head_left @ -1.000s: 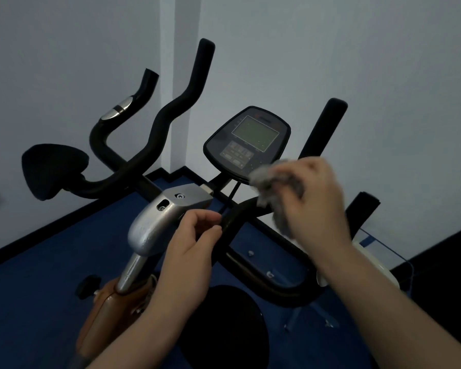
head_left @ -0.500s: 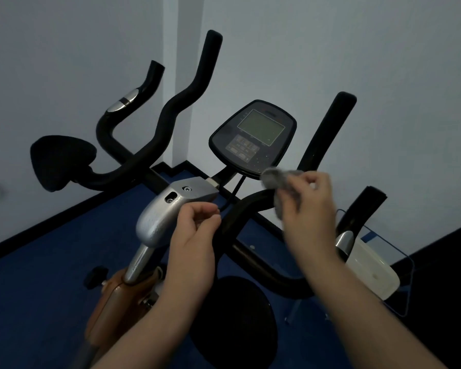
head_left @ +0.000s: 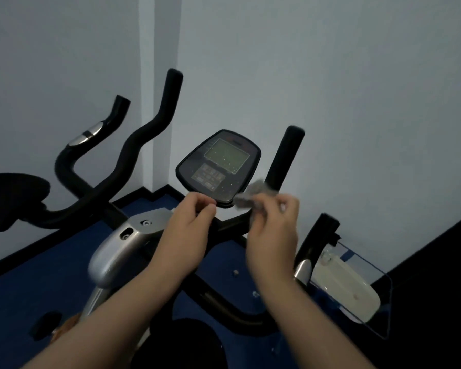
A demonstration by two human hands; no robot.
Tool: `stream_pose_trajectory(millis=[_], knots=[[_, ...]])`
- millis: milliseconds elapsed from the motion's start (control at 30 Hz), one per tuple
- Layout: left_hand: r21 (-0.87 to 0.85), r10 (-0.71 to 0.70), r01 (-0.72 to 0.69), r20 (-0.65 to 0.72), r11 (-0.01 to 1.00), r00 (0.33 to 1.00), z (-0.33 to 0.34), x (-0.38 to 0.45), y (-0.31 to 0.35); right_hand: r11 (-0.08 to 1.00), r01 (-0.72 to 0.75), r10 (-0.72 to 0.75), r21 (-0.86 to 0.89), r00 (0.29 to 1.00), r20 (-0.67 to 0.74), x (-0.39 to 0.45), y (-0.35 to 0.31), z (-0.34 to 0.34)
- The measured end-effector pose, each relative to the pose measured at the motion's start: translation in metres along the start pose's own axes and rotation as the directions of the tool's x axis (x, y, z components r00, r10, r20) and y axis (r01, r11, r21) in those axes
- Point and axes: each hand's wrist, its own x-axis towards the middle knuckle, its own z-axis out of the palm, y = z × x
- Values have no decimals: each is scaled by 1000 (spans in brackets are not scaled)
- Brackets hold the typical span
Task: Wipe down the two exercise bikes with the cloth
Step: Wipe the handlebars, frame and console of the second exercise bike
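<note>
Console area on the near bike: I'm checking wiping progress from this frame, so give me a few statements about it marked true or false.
1. The right hand holds a grey cloth. True.
2. The cloth lies at the lower right edge of the console. True.
3. The console screen is spotless. False: pale specks dot it.
4. The left hand holds a spray bottle. False: it holds no bottle; its fingers are curled near the console's lower edge.
5. A second bike's handlebars stand to the left. True.
</note>
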Motion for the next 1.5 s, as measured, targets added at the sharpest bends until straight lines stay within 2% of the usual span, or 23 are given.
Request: stream_pose_trajectory(millis=[100,133,233,300,333,433,500,567,633,700,800,867,900,967,1033,1067,1133,1200,1300,1333,1400,1467,1500], knots=[[-83,-59,54,-64,995,996,7,10,-2,982,140,-162,125,968,193,-10,6,-13],[-80,-69,62,-79,995,994,9,11,-4,978,153,-181,141,961,210,4,10,-21],[-67,-81,73,-128,995,988,18,12,-5,996,48,-54,74,995,79,41,19,-33],[-154,-144,117,-182,981,973,21,14,-1,998,-42,39,49,998,54,28,15,-22],[-211,-190,146,-207,967,960,22,15,0,998,-34,30,51,997,73,11,10,-14],[-272,-254,182,-261,945,931,19,16,0,980,114,-160,161,936,314,-37,-6,-1],[-267,-246,172,-273,948,930,19,14,0,958,179,-257,223,881,397,-25,-5,-11],[-244,-211,146,-264,959,941,19,13,2,961,202,-250,188,924,290,17,8,-26],[-164,-169,130,-247,978,954,23,13,5,985,128,-145,112,977,160,54,21,-35],[-149,-159,128,-224,980,961,30,16,8,995,76,-85,71,986,145,49,23,-28],[-222,-169,123,-199,967,965,42,28,19,967,239,-252,83,941,225,3,19,-15],[-246,-169,117,-203,962,964,51,36,25,948,265,-306,175,908,286,5,25,-26],[-261,-172,114,-210,959,963,55,40,28,947,253,-302,199,914,271,21,28,-36],[-252,-176,116,-234,961,956,63,45,28,939,268,-295,216,950,102,66,26,-57],[-172,-173,133,-242,976,955,70,47,26,917,330,-315,223,944,-101,107,19,-70],[-115,-171,149,-218,982,961,71,48,24,911,352,-327,215,934,-142,120,15,-69],[92,-158,169,-122,981,980,73,45,20,932,324,-304,161,943,-136,125,10,-57],[338,-104,114,-49,934,993,73,41,17,962,243,-225,126,964,-138,107,14,-40],[601,-27,27,-9,799,1000,73,33,12,981,130,-138,144,989,49,66,31,-28],[651,-10,13,-8,759,1000,73,31,13,977,115,-131,180,988,80,62,33,-31],[684,20,-5,-14,729,1000,74,29,14,953,170,-162,249,985,-54,81,31,-46],[697,36,-21,-7,717,999,74,28,14,946,288,-252,151,942,-221,115,18,-59],[709,44,-32,2,704,999,75,27,14,941,331,-310,71,928,-208,130,10,-60]])
